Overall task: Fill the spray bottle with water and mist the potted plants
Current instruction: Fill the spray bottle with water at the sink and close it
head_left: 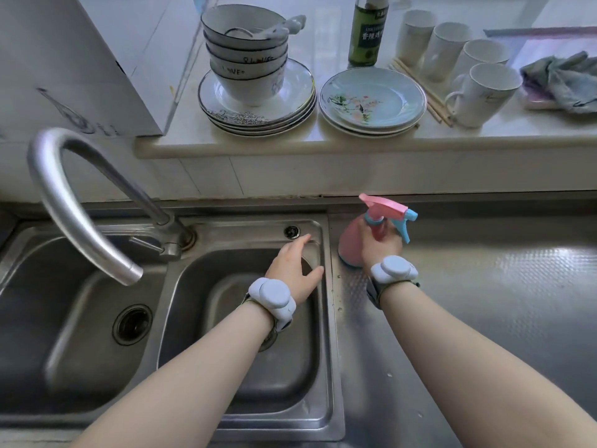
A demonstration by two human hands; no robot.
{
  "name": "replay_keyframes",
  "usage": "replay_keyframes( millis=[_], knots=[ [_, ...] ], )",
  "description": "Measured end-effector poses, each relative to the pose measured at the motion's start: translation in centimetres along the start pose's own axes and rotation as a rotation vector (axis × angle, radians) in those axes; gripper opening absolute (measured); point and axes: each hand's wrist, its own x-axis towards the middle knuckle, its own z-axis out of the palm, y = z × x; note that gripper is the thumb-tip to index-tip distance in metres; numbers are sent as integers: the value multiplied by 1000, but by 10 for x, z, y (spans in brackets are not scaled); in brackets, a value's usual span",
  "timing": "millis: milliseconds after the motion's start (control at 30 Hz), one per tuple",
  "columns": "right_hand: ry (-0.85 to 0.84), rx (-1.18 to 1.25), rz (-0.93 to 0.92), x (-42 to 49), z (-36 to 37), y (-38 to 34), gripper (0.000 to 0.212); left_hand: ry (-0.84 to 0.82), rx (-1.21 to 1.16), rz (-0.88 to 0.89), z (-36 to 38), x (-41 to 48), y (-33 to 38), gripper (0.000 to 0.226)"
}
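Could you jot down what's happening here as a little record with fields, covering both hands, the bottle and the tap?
Place: steel double sink, counter on its right
Right hand: grips the neck of the spray bottle
Spray bottle: pink, upright on the counter, head on
Left hand: open, fingers spread over the right basin
Tap: spout turned toward the left basin, no water seen
Ledge: stacked bowls, plates, white mugs
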Motion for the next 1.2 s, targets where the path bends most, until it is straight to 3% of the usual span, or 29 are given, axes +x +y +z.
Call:
replay_keyframes(
  millis=[67,367,467,600,700,767,967,1100,1200],
  knots=[
    [-57,50,-5,-8,-1,-3,7,-7,-7,17,0,0,-1,70],
    [-533,216,-186,-54,-5,-28,21,-58,-206,19,-24,-25,3,104],
    [-680,217,-172,-70,-6,-35,23,-70,-295,-15,-32,-46,4,98],
    [-610,219,-101,-88,-1,-39,19,89,-241,-62,-27,-72,11,77],
    [-502,179,-100,-102,6,-40,18,236,-113,-101,-16,-87,19,74],
    [-485,203,-100,-111,7,-41,16,265,-154,-140,-11,-97,20,74],
    [-796,244,-86,-122,4,-49,32,282,-352,-162,-14,-123,12,74],
    [-690,206,-108,-128,10,-50,31,300,-358,-166,-17,-129,8,76],
    [-707,242,-112,-131,9,-48,13,310,-368,-184,-18,-134,6,73]
  ],
)
